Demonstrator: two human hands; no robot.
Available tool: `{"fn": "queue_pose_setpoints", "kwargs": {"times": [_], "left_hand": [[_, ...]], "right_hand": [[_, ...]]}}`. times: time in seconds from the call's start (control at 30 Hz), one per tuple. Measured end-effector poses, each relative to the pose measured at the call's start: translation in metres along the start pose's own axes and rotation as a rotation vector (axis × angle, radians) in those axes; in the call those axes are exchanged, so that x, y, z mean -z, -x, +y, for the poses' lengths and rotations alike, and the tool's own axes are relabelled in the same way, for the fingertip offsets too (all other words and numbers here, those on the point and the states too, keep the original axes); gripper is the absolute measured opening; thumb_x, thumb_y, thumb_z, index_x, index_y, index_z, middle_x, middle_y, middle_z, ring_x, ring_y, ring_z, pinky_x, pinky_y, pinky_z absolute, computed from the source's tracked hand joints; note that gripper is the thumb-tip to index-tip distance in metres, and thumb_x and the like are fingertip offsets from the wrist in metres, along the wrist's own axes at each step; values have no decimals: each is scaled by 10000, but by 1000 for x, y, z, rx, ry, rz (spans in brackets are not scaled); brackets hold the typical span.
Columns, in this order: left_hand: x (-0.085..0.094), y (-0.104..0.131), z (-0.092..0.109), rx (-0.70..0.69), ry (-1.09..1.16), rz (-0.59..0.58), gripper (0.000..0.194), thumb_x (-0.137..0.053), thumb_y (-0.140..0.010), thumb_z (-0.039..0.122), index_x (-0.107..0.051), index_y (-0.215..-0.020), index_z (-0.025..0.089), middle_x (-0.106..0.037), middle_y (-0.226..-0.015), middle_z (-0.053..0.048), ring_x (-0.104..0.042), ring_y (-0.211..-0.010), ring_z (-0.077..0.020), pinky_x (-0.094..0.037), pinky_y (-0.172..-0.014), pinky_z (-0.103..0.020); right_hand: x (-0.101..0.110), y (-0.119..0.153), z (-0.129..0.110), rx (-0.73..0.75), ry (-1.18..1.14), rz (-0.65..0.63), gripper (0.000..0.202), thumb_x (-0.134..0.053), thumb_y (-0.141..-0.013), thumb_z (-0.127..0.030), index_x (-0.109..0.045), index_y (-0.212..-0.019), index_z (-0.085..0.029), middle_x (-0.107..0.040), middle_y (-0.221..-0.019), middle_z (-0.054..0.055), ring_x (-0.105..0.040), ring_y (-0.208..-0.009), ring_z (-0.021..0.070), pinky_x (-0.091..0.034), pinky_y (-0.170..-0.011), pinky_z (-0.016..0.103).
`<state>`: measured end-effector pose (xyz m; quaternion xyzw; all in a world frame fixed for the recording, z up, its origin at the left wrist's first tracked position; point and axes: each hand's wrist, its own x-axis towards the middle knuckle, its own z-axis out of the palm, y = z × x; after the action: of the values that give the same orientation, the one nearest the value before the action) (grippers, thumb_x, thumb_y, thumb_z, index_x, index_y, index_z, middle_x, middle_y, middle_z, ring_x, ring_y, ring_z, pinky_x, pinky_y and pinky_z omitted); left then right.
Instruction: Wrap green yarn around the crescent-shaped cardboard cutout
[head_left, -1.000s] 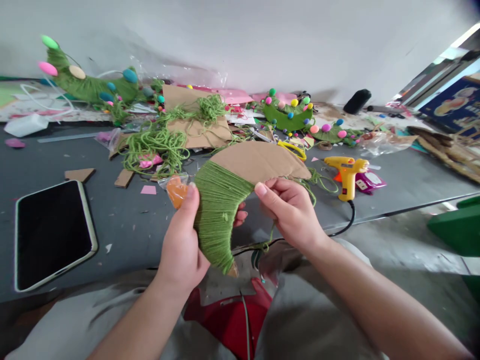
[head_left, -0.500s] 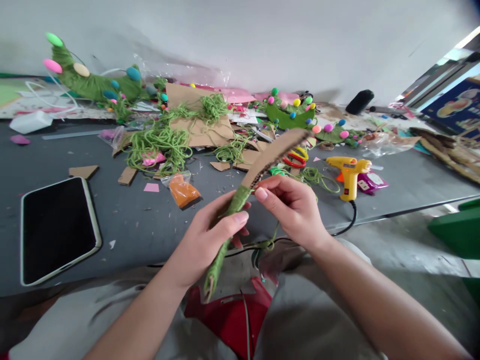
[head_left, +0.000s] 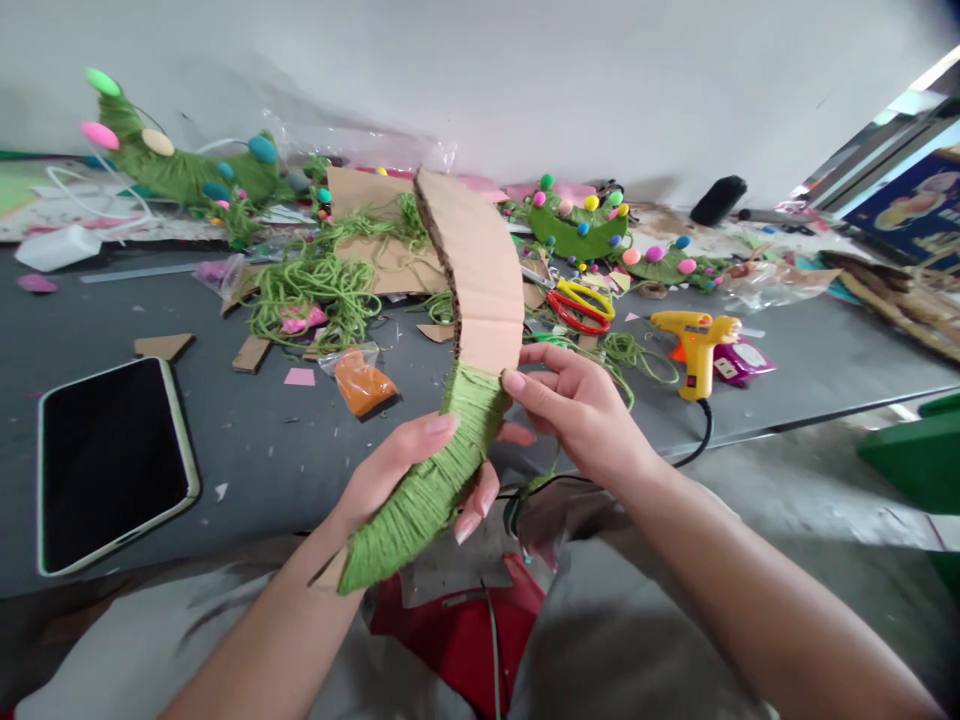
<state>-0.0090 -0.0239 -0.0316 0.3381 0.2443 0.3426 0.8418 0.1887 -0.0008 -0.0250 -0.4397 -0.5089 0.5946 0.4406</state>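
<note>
A curved crescent of brown cardboard (head_left: 486,285) is held up over my lap, its broad face toward me. Tight coils of green yarn (head_left: 420,505) cover its lower half; the upper half and the small bottom tip are bare. My left hand (head_left: 386,465) is closed around the wrapped part, thumb on the near face and fingertips showing at the right edge. At the top of the coils, my right hand (head_left: 585,410) pinches the yarn against the crescent's right edge. A loose strand hangs below that hand.
On the grey table (head_left: 262,480) lie a tablet (head_left: 112,460), tangled yarn (head_left: 315,290), an orange packet (head_left: 364,382), scissors (head_left: 581,308) and cardboard scraps. To the right stands a yellow glue gun (head_left: 697,350). Decorated green crescents (head_left: 187,165) rest at the back.
The crescent has turned from edge-on to broad face toward me, its top swinging left. My left hand has rolled with it; my right hand stays pinched at the edge of the coils.
</note>
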Motion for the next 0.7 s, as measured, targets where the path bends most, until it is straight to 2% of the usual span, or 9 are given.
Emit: {"fn": "queue_pose_setpoints", "kwargs": {"times": [0.07,0.17,0.27,0.37,0.43,0.5,0.57,0.63,0.7], "left_hand": [[0,0,1,8,31,-23,490,-603,-839,562,-751,-1049,145,-662,-640,-107,-519,-450,-152,-385,-418,-248],[1,0,4,25,119,2,607,-530,-870,659,-733,-1122,145,-751,-873,-172,-642,-538,-207,-470,-435,-281],[0,0,5,3,218,84,740,-455,-877,752,-711,-1204,140,-743,-1136,-212,-748,-909,-343,-623,-729,-439],[-5,1,8,-187,295,169,686,-438,-903,747,-675,-1278,224,-668,-1356,-149,-634,-1244,-394,-535,-1020,-566],[-10,2,9,-341,312,200,671,-432,-898,772,-647,-1308,288,-612,-1444,-98,-532,-1366,-390,-504,-1057,-596],[-13,2,9,-425,293,214,744,-460,-838,837,-633,-1319,298,-597,-1462,-93,-464,-1424,-393,-503,-1058,-605],[-14,0,6,-453,212,257,661,-604,-832,745,-624,-1323,302,-621,-1433,-89,-493,-1405,-375,-522,-1052,-579],[-11,-3,2,-466,96,369,498,-747,-863,459,-613,-1324,327,-659,-1385,-63,-590,-1321,-332,-569,-1012,-532],[-8,-7,-3,-472,21,475,487,-776,-856,243,-620,-1308,333,-693,-1334,-43,-663,-1228,-293,-613,-957,-478]], "right_hand": [[3,-1,0,-22,-9,-30,339,-763,-848,-464,-639,-970,-172,-519,-630,-62,-324,-499,41,-212,-475,215],[5,-2,-1,-57,-27,-56,338,-772,-835,-466,-648,-888,-156,-546,-669,-45,-312,-499,34,-177,-454,219],[6,-2,-2,-63,-89,-13,355,-796,-812,-456,-601,-828,-160,-480,-626,-64,-289,-493,32,-160,-458,216],[7,-4,-3,-16,-135,93,363,-817,-794,-433,-570,-802,-167,-380,-588,-86,-228,-483,29,-123,-459,223],[8,-6,-3,10,-137,138,349,-816,-797,-420,-578,-810,-165,-363,-590,-85,-217,-486,32,-108,-461,230],[8,-7,-3,22,-132,149,340,-812,-803,-413,-578,-812,-167,-356,-590,-85,-216,-488,35,-106,-464,234],[6,-7,-2,20,-123,142,350,-812,-801,-420,-564,-804,-174,-340,-576,-91,-206,-483,36,-107,-462,236],[3,-7,0,7,-115,130,369,-819,-789,-433,-552,-802,-178,-333,-561,-98,-200,-479,37,-111,-458,236],[0,-6,3,-7,-121,106,377,-833,-772,-430,-559,-827,-177,-330,-554,-104,-197,-481,37,-114,-457,234]]}}
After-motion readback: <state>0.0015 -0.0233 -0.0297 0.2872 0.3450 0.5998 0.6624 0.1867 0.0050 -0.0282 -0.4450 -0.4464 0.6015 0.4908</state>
